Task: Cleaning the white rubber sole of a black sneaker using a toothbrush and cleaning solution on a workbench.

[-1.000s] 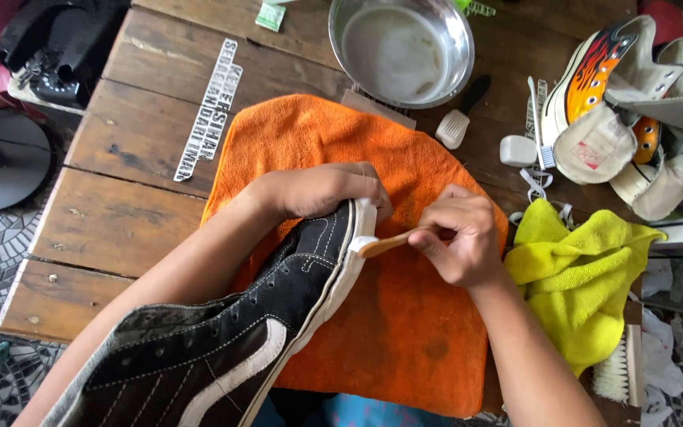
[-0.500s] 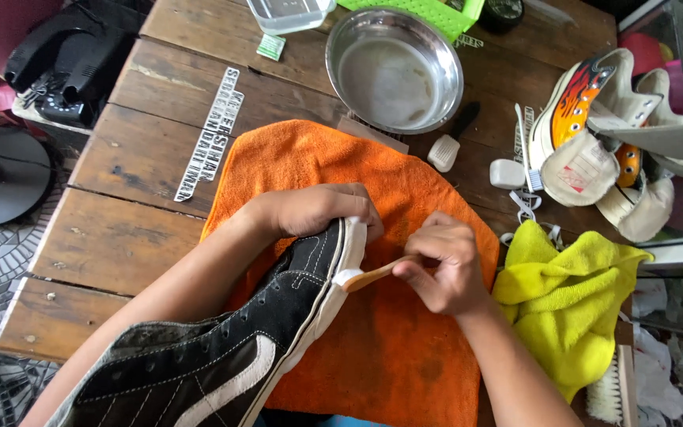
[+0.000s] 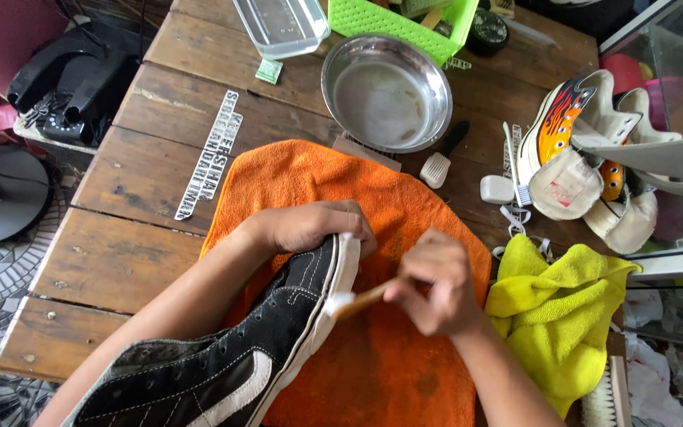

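I count: one black high-top shoe (image 3: 223, 364), two cloths – orange towel (image 3: 373, 348), yellow cloth (image 3: 563, 316); one steel bowl (image 3: 386, 93); one green basket (image 3: 405, 24); one clear tray (image 3: 282, 24); two hands in view.

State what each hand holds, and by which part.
The left hand holds the black sneaker by its toe end. The right hand holds a small wooden-handled brush by its handle, head against the white sole edge.

White lettered sticker (image 3: 210, 154) on table (image 3: 120, 253)
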